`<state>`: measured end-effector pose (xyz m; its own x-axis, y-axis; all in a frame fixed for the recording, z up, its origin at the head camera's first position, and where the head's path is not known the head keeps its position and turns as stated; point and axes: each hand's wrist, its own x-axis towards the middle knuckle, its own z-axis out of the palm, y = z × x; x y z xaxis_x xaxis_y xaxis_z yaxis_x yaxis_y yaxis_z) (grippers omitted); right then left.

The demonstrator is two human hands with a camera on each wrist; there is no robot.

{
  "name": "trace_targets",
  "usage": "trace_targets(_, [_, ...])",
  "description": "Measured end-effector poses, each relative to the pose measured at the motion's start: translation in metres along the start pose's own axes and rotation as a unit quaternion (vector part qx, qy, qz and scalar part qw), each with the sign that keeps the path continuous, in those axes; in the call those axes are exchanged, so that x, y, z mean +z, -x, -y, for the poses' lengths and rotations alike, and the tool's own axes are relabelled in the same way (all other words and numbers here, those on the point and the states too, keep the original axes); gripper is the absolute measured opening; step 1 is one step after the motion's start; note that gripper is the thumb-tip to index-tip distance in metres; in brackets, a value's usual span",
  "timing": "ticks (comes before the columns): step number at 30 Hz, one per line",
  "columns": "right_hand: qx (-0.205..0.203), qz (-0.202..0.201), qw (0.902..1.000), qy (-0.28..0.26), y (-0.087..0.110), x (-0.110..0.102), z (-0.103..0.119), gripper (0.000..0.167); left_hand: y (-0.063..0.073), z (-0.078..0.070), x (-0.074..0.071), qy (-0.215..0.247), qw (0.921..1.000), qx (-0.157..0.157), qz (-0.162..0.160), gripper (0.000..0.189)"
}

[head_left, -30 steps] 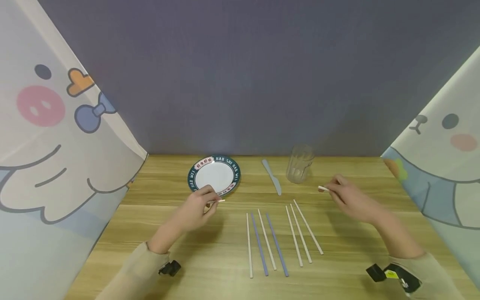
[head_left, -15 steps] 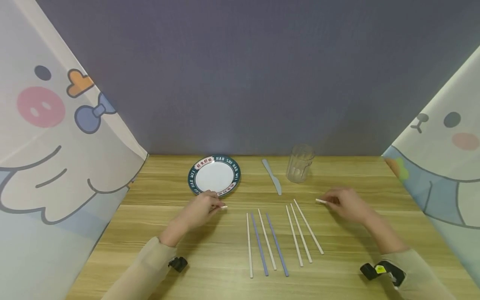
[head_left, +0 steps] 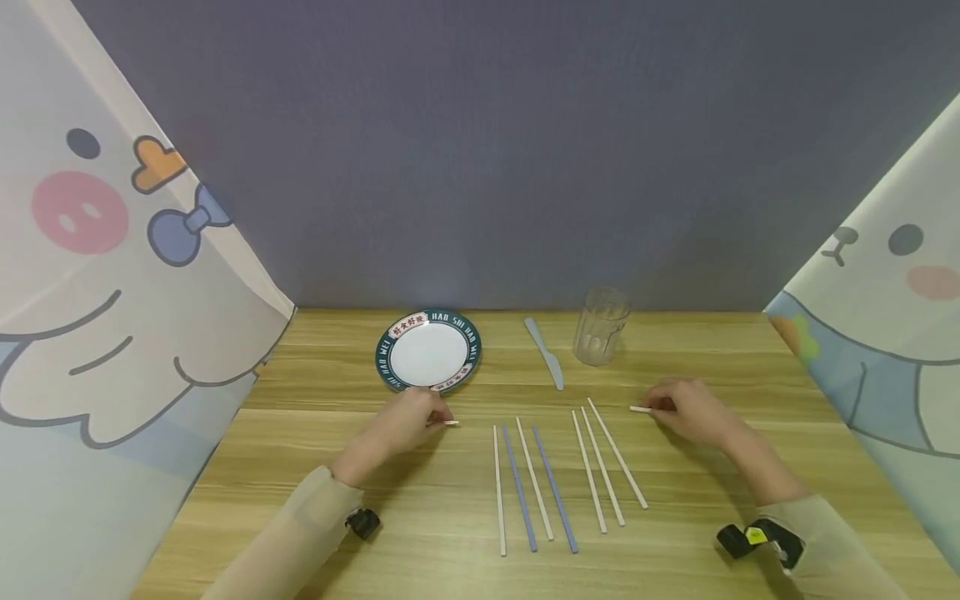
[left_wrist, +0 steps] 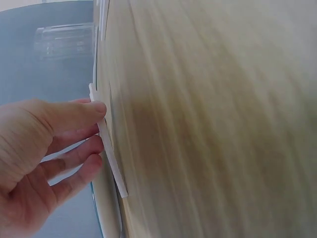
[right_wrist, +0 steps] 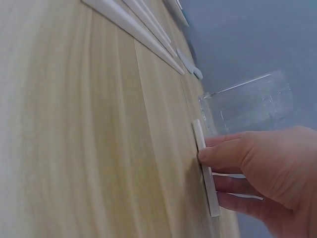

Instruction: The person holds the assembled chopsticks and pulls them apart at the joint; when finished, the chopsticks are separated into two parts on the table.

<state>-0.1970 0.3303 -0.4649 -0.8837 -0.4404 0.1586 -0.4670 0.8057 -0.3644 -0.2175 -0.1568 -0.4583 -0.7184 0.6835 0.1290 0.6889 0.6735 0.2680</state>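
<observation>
My left hand (head_left: 407,419) pinches a short white stick (left_wrist: 114,161) between thumb and fingers, low over the wood just in front of the plate (head_left: 382,354). On the other side, my right hand (head_left: 692,408) holds a similar short white bar (right_wrist: 208,186) the same way, close to the tabletop and in front of the clear glass (head_left: 602,327). Between the hands lie several long thin sticks. One group mixes white sticks (head_left: 533,479) and blue-purple sticks (head_left: 553,489); to its right is a fan of three white sticks (head_left: 617,452).
A pale table knife (head_left: 545,353) lies between plate and glass. Behind the wood-grain table (head_left: 420,517) rises a grey panel (head_left: 480,158). Printed cartoon panels stand at the left (head_left: 82,333) and right (head_left: 911,358).
Both hands have come down toward the table and nearer to me, still holding their short white sticks. The left hand also shifted slightly right. The long sticks, plate, knife and glass stayed put.
</observation>
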Motion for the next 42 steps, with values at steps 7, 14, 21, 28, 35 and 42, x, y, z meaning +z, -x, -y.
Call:
trace_targets(7, [0.01,0.005,0.9999,-0.011,0.002,0.001,0.0,0.011,0.001,0.005,0.004,0.006,0.9999,-0.007,0.006,0.01])
trace_targets(14, [0.013,-0.009,0.9998,0.014,0.001,-0.003,0.014,0.016,-0.001,0.008,0.005,0.011,0.9998,-0.017,0.008,0.01])
trace_targets(21, [-0.024,-0.034,0.999,0.016,-0.013,-0.002,0.056,0.014,-0.006,-0.018,-0.002,0.033,0.9983,0.046,0.016,0.012])
trace_targets(28, [-0.055,-0.003,0.9977,-0.04,-0.021,0.008,0.112,0.011,-0.015,-0.052,0.004,0.026,0.9927,0.112,0.035,0.019])
trace_targets(35, [-0.068,0.051,0.991,-0.103,-0.029,0.027,0.165,0.01,-0.019,-0.058,0.014,0.008,0.9938,0.093,0.059,0.019])
trace_targets(42, [-0.072,0.103,0.9834,-0.131,-0.032,0.058,0.201,0.008,-0.018,-0.051,0.023,0.009,0.9931,0.109,0.042,0.008])
